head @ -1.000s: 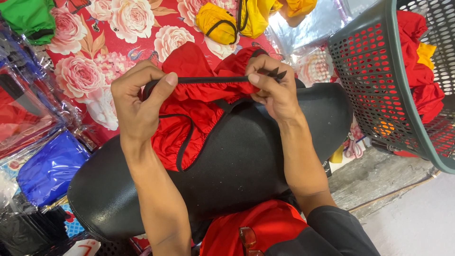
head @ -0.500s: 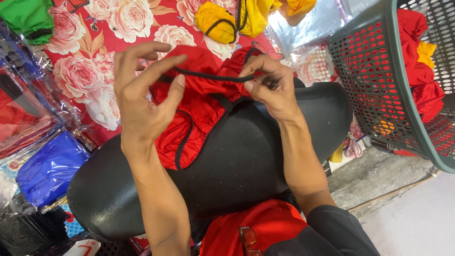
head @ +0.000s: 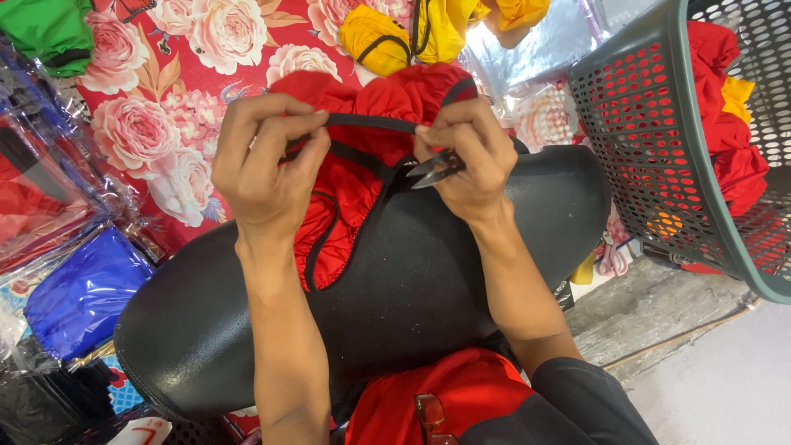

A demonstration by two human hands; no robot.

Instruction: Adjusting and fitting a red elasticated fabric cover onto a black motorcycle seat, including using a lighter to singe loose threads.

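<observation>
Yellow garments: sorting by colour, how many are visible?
3: two yellow garments at the top on the floral cloth, one inside the basket; more may be hidden.

Red garment (head: pixel 346 198), black-trimmed, bunched on black cushion (head: pixel 428 280); small snips (head: pixel 437 167) (apparently thread clippers) at trim.

I am counting two hands working here: my left hand (head: pixel 268 169) and my right hand (head: pixel 465 161). One red garment (head: pixel 354 177) with black trim is lying across one black cushion (head: pixel 428 280). One small pair of thread snips (head: pixel 435 169) is sitting in my right hand. I am seeing one grey plastic basket (head: pixel 651 140) at the side, one floral red cloth (head: pixel 173 99) underneath, two yellow garments (head: pixel 375 37) at the top, one green piece (head: pixel 45 29) in the corner, and one blue packet (head: pixel 78 288).
</observation>
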